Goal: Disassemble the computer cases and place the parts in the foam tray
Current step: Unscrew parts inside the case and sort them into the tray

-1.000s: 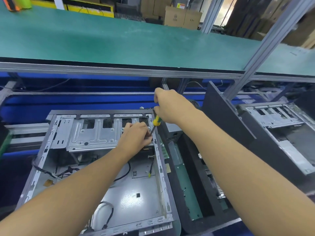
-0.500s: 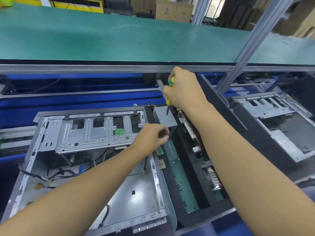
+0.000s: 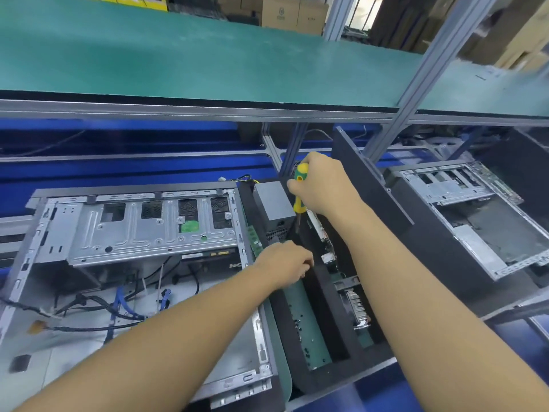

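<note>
1. Head view: an open computer case (image 3: pixel 124 263) lay on its side at the left, its metal drive cage (image 3: pixel 148 227) across the far end and loose black and blue cables (image 3: pixel 118 307) on its floor.
2. Just beside the case's right edge sat the black foam tray (image 3: pixel 323 295), divided into long compartments.
3. The tray's left compartment showed a green floor with small dark screws (image 3: pixel 300 325) scattered on it.
4. A grey power supply (image 3: pixel 274 203) stood at the tray's far end, and a circuit board (image 3: pixel 322 236) and a finned heatsink (image 3: pixel 355 304) rested in the compartment to the right.
5. A green memory stick (image 3: pixel 255 240) lay along the tray's left wall, between the case and the tray.
6. The left hand (image 3: pixel 285 264) hovered over the near end of the left compartment, fingers curled together downward; whether they pinched anything could not be told.
7. The right hand (image 3: pixel 322 185) was clenched around a yellow and green screwdriver (image 3: pixel 299 188), its shaft pointing down into the tray just beside the power supply.
8. A dark side panel (image 3: pixel 377 191) leaned to the right of the tray.
9. A second opened case (image 3: pixel 475 221) lay further right, well apart from the hands.
10. A green shelf (image 3: pixel 178 63) ran across above the bench.
</note>
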Tool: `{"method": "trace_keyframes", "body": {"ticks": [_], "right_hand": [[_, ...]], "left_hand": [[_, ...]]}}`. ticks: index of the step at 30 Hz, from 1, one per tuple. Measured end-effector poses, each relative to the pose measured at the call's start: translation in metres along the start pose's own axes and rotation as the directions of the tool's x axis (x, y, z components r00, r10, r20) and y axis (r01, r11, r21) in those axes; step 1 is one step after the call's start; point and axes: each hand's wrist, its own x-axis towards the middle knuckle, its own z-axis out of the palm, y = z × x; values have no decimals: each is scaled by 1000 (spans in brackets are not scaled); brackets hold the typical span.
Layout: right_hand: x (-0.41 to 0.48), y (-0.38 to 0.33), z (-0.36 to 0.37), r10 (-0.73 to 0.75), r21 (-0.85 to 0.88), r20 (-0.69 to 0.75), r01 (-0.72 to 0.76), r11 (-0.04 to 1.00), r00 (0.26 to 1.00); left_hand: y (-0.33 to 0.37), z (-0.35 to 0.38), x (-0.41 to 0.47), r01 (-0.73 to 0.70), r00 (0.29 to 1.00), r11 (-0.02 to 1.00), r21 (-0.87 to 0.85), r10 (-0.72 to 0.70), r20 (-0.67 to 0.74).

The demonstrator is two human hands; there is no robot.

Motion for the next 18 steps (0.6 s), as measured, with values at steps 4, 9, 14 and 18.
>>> {"method": "trace_keyframes", "body": {"ticks": [4,9,14,18], "right_hand": [[7,-29,-4,-51,103,-86,59,993,995],[6,-68,6,-143,175,-114,162,971,983],[2,-95,26,-219,278,-122,246,929,968],[2,-108,37,-253,309,-75,264,914,965]], "left_hand": [[-29,-36,-26,-102,975,994,45,109,-192],[-87,-47,-79,-61,906,969,239,154,-394],[-140,-63,-120,177,806,984,-20,-157,-572],[-177,-71,-146,219,864,960,-174,-273,-423]]}}
